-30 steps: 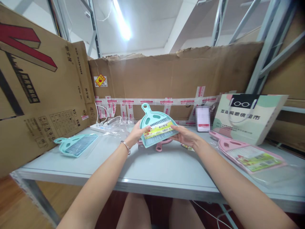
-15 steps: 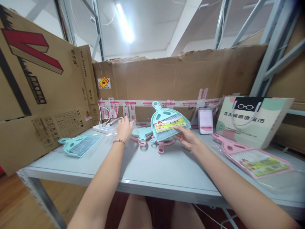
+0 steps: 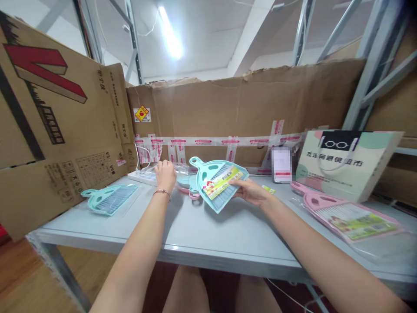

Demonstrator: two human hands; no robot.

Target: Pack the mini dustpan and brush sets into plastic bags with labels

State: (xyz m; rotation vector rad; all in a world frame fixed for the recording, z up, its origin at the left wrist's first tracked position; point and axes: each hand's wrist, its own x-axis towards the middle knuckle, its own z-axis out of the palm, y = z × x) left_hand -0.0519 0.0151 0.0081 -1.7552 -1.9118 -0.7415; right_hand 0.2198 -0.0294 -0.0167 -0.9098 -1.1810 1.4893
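I log the turquoise dustpan set (image 3: pixel 221 183) lower and further left than moments ago, above the table (image 3: pixel 195 234), pinched at its edge by the right hand (image 3: pixel 253 192) alone, freeing the left hand (image 3: pixel 165 176) at the clear plastic (image 3: pixel 182 168), its grip indeterminable.

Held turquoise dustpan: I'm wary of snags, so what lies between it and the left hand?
In the head view, a turquoise plastic piece over a pink plastic piece lies between the left hand and the held turquoise dustpan.
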